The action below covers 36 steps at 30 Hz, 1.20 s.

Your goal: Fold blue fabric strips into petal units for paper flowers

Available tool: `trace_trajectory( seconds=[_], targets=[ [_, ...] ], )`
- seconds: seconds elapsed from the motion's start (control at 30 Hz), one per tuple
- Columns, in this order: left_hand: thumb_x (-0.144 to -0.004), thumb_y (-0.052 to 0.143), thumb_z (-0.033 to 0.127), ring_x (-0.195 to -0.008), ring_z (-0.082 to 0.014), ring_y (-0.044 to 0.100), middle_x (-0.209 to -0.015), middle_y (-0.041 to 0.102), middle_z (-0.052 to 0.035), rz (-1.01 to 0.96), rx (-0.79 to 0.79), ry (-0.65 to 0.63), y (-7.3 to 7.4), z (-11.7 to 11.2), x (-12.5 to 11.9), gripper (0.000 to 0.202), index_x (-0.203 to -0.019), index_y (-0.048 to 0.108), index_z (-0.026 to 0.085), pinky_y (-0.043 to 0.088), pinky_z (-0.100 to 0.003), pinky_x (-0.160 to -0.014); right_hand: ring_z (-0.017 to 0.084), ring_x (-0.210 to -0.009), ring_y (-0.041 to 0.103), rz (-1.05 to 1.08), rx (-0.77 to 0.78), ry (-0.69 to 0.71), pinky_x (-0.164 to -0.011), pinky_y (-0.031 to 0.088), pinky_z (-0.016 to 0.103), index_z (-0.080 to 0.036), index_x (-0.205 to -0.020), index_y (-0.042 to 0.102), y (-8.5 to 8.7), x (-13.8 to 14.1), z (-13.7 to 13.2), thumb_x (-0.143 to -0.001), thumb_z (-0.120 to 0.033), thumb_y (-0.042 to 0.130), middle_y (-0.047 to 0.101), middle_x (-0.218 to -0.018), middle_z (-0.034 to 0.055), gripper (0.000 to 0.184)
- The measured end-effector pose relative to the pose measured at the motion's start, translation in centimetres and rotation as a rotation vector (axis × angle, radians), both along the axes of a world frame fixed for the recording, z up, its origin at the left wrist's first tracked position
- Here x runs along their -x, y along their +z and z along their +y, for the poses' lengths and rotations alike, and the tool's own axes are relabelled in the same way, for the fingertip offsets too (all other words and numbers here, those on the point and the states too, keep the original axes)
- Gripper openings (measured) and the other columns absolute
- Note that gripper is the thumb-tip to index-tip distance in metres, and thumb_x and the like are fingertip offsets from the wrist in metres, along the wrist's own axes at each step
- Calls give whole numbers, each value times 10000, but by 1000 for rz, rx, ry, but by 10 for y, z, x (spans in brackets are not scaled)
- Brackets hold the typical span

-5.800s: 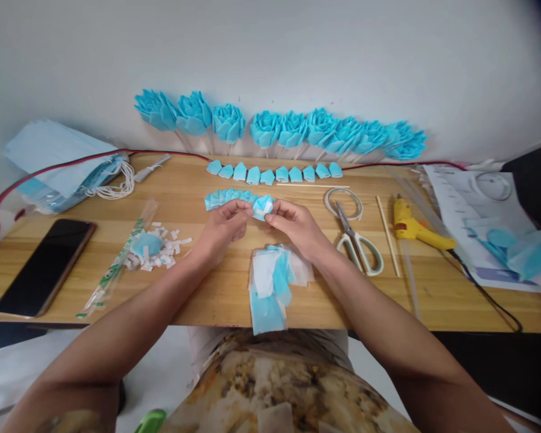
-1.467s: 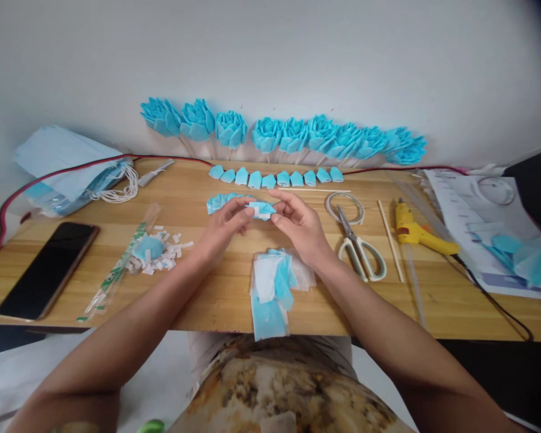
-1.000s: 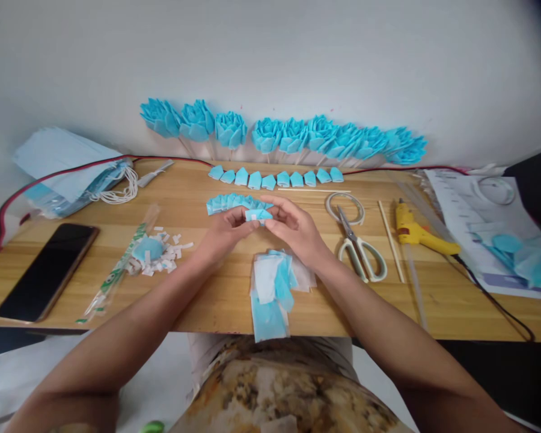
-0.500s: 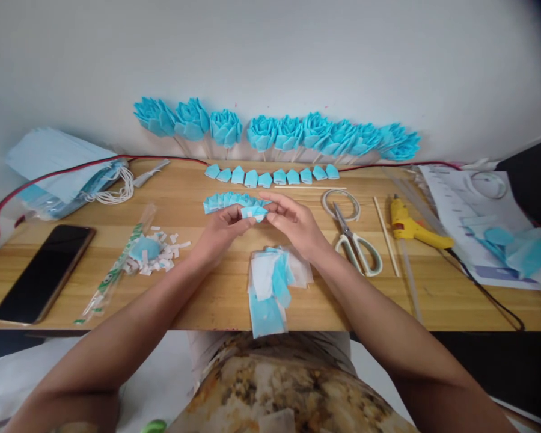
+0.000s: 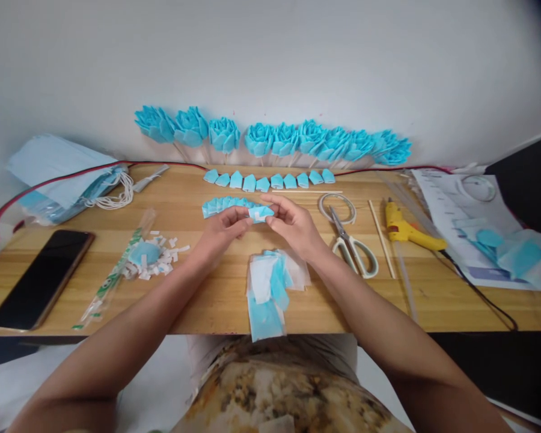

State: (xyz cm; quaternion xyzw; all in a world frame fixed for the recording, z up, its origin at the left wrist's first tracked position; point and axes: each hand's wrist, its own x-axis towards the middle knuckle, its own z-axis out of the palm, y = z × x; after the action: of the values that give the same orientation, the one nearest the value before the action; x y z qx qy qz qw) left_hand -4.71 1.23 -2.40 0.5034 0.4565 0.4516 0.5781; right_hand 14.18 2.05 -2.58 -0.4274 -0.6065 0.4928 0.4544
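Observation:
Between my two hands, over the middle of the table, is a small folded blue petal (image 5: 261, 214) with a white patch on its face. My left hand (image 5: 228, 228) pinches its left end between thumb and fingers. At its right end, my right hand (image 5: 293, 224) grips it the same way. Just behind my hands lies a row of overlapping folded blue petals (image 5: 219, 205), partly hidden by the fingers. Farther back runs a line of separate folded petals (image 5: 249, 183). Loose blue and white fabric pieces (image 5: 265, 300) lie in front, over the table's near edge.
Blue fabric flowers (image 5: 224, 135) on sticks lean along the wall. Scissors (image 5: 354, 249), a tape roll (image 5: 338, 208) and a yellow glue gun (image 5: 410, 228) lie at right. A phone (image 5: 40, 279), white scraps (image 5: 162, 258) and a stack of blue sheets (image 5: 63, 165) are at left.
The folded petal has shifted slightly right and turned, so more of its face with the white patch shows. Both hands still pinch it; the whole view has moved a little.

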Motion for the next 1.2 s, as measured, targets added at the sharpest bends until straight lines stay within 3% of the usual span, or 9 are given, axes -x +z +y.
trace_trajectory(
  seconds=[0.13, 0.33, 0.47, 0.6, 0.87, 1.03, 1.2],
  targets=[
    [-734, 752, 389, -576, -99, 413, -595, 508, 39, 89, -17, 3, 0, 0, 0, 262, -686, 594, 185, 323, -254, -580, 155, -834, 634, 4, 3, 18, -782, 519, 319, -229, -1259, 654, -1, 2, -1, -798, -269, 655, 687, -935, 9, 462],
    [-734, 741, 341, -577, -107, 435, -578, 517, 44, 86, -29, 41, -5, 2, 2, 189, -696, 626, 197, 344, -255, -609, 177, -979, 666, 37, 44, 77, -923, 516, 359, -241, -1259, 668, 4, -1, -2, -820, -243, 594, 725, -1056, 27, 445],
    [-692, 772, 343, -574, -103, 423, -572, 512, 43, 69, -7, 17, -3, 0, 0, 216, -670, 621, 190, 333, -253, -597, 194, -1081, 643, 51, 54, 49, -998, 487, 384, -245, -1234, 705, 9, -4, -4, -896, -364, 597, 729, -1101, 31, 374],
    [-678, 765, 360, -575, -101, 411, -579, 517, 32, 86, 8, -15, 2, -2, -4, 248, -633, 597, 185, 327, -254, -588, 191, -1011, 642, 44, 83, 4, -952, 498, 377, -247, -1220, 722, 9, -2, -5, -893, -465, 632, 728, -1049, 32, 403],
    [-731, 725, 390, -585, -108, 423, -592, 521, 27, 93, -21, -57, 0, -3, -3, 237, -667, 620, 187, 356, -261, -602, 136, -809, 602, 89, 60, -27, -769, 500, 295, -245, -1163, 731, 0, 2, -2, -792, -328, 708, 674, -907, -2, 381],
    [-779, 709, 419, -589, -116, 448, -622, 557, 20, 55, -23, -21, 1, -3, -3, 235, -807, 672, 189, 373, -268, -603, 145, -832, 616, 92, 44, -46, -794, 513, 306, -246, -1137, 729, 1, 4, -2, -795, -320, 698, 674, -899, -2, 352],
    [-758, 738, 406, -588, -109, 441, -612, 545, 26, 85, -30, -28, -2, -2, -3, 243, -731, 636, 187, 352, -264, -604, 140, -834, 624, 94, 52, -17, -813, 518, 311, -236, -1174, 713, 0, 5, -5, -806, -317, 705, 679, -901, -5, 378]
  ],
)
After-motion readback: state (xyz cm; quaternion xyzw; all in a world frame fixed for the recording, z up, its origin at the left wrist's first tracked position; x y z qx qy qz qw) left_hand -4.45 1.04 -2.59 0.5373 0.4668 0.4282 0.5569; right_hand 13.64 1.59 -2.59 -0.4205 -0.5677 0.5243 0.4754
